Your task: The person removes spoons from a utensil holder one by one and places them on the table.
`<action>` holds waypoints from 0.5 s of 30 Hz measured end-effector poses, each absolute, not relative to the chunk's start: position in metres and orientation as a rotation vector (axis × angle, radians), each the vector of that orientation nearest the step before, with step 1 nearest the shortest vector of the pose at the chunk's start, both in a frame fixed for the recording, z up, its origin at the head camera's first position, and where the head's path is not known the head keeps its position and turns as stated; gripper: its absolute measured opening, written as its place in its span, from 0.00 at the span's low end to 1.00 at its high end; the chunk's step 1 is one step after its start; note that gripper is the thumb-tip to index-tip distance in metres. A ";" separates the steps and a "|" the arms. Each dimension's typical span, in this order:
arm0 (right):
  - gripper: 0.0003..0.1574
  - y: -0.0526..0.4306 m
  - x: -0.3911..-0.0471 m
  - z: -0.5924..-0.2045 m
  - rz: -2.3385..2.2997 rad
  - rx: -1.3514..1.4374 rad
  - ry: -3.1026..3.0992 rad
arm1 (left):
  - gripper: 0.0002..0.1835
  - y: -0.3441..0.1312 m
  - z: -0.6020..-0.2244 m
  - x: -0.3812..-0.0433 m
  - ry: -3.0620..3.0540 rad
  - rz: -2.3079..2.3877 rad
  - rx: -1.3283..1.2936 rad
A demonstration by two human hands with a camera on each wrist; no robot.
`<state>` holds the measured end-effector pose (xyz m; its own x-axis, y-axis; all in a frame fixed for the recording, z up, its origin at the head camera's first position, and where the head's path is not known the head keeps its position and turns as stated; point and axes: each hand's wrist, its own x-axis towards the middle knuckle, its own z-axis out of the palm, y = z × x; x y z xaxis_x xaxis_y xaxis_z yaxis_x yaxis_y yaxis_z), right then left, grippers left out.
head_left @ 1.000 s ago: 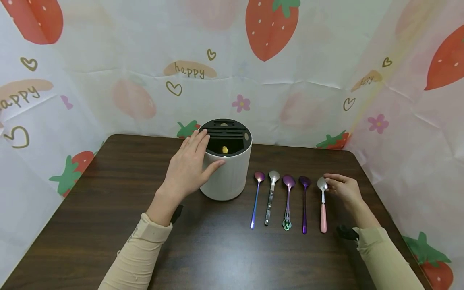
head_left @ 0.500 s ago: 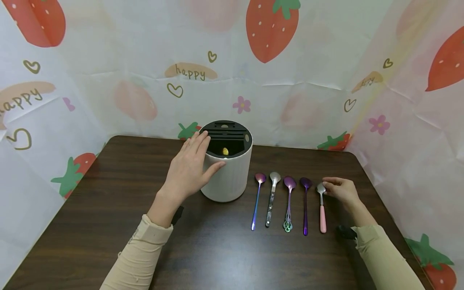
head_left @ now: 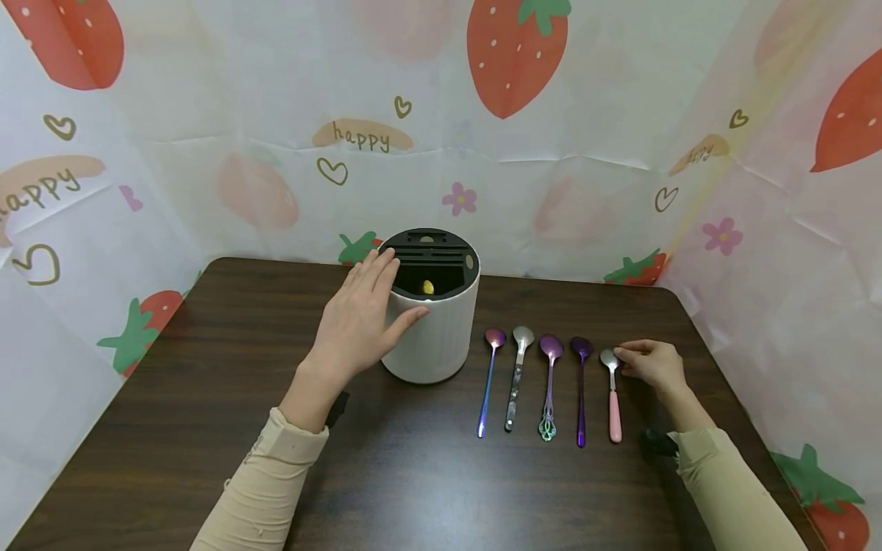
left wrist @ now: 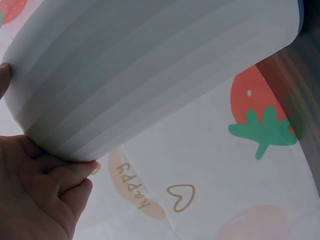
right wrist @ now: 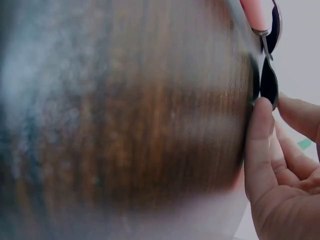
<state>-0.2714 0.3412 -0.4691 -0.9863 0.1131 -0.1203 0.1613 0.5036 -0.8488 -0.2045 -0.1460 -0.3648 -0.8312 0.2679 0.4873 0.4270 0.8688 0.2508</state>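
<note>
In the head view, my left hand [head_left: 358, 314] rests against the left side of a white ribbed cylindrical holder [head_left: 441, 344]. Its fingers are straight, the tips by the black slotted top [head_left: 427, 243] and the thumb across the near side. The left wrist view has the holder's wall [left wrist: 150, 75] between thumb and fingers. My right hand [head_left: 654, 366] pinches the bowl tip of a pink-handled spoon [head_left: 615, 417], thumb and forefinger on either side in the right wrist view. Left of it lie a dark purple spoon [head_left: 581, 398], a purple openwork-handled spoon [head_left: 549, 383] and other spoons.
A spoon with a patterned handle [head_left: 514, 390] and a blue-pink spoon [head_left: 488, 390] lie nearest the holder. A small yellow patch [head_left: 428, 287] shows in its dark opening. The brown table [head_left: 427, 474] ends at a strawberry-printed backdrop [head_left: 592, 99].
My right thumb and fingers have closed in on the pink-handled spoon's bowl, which has shifted slightly left and nearer. The left hand and holder stay put.
</note>
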 end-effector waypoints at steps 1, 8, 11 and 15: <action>0.27 0.341 -0.271 -0.469 -1.510 0.254 2.689 | 0.46 -0.146 -0.365 -0.204 -2.593 -0.492 -0.511; 0.27 0.342 -0.270 -0.469 -1.439 0.307 2.730 | 0.45 -0.146 -0.366 -0.204 -2.577 -0.492 -0.514; 0.28 0.341 -0.268 -0.468 -1.441 0.316 2.728 | 0.45 -0.146 -0.365 -0.204 -2.573 -0.495 -0.517; 0.30 0.342 -0.265 -0.466 -1.462 0.321 2.720 | 0.45 -0.146 -0.365 -0.204 -2.570 -0.500 -0.521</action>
